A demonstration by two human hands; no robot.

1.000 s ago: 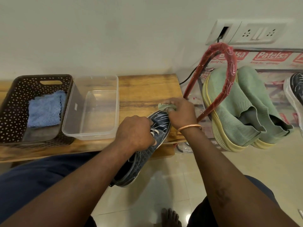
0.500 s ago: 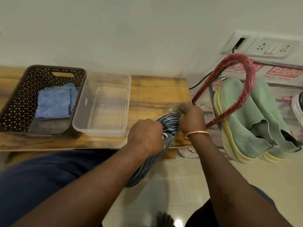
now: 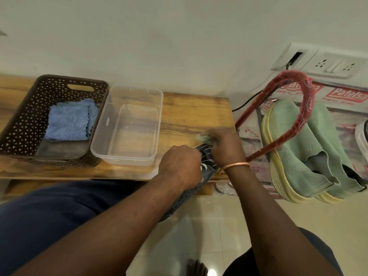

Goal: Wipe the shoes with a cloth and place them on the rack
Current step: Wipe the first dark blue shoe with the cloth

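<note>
Over the bench's [image 3: 189, 114] right end, left hand [image 3: 181, 166] still grips the shoe [image 3: 208, 157]. Right hand [image 3: 226, 145], clutching the cloth [image 3: 204, 138], slid left over the toe.

On the counter [image 3: 189, 108], a basket [image 3: 25, 124] sits at ten o'clock with a folded cloth [image 3: 67, 122] inside. A tub [image 3: 123, 162] stands just beside it, on its three o'clock side. Near centre, a shoe [image 3: 207, 154] overhangs the counter's near edge. The left hand [image 3: 180, 166] grips its middle, and the right hand [image 3: 225, 146] holds what seems a small cloth [image 3: 203, 138] at its far tip. At three o'clock a rack [image 3: 306, 100] carries a pair of shoes [image 3: 310, 152], with a wall socket [image 3: 330, 65] behind it.
</note>
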